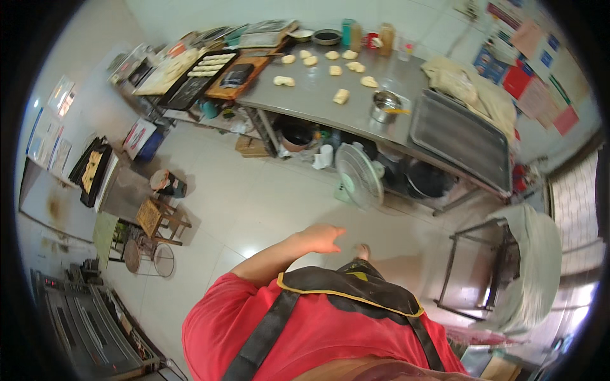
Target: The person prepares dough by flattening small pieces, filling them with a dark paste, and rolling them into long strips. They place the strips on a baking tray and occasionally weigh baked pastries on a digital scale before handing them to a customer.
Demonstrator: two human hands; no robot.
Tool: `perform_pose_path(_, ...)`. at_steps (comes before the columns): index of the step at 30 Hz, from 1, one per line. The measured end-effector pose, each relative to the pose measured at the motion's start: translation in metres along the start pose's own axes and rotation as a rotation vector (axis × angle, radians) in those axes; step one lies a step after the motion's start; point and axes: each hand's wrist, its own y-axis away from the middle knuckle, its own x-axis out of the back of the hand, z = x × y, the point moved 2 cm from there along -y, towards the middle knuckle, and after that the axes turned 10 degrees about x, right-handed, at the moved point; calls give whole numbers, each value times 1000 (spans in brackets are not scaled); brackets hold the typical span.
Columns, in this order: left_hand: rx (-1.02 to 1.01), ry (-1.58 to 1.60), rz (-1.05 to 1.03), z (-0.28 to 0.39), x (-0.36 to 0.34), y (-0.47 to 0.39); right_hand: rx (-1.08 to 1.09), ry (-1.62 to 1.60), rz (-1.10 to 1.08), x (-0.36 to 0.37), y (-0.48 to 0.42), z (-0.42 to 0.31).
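Observation:
My left hand [324, 238] is held out in front of the apron, above the tiled floor, with fingers apart and nothing in it. My right hand is out of view. Before me stands a steel-topped table [310, 97]. Several pale dough pieces lie spread over it, one [341, 96] near its front edge and a longer one [284, 81] towards the left. A steel pot [385, 107] with a yellow-handled tool sits at the front right. Beside it a large empty metal tray [460, 138] rests at the table's right end.
A green floor fan [360, 176] stands by the table's front. At the left are a black baking tray [198, 78] with dough strips, a wooden stool [152, 219] and an oven [90, 328]. A cloth-draped metal rack [529, 266] stands at the right. Pots are stored under the table.

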Motion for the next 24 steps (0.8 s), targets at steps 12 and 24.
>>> perform_pose_path(12, 856, 334, 433, -319, 32, 164, 1013, 658, 150, -55, -344, -516)
perform_pose_path(24, 962, 573, 440, -497, 114, 143, 1086, 427, 602, -73, -452, -1000)
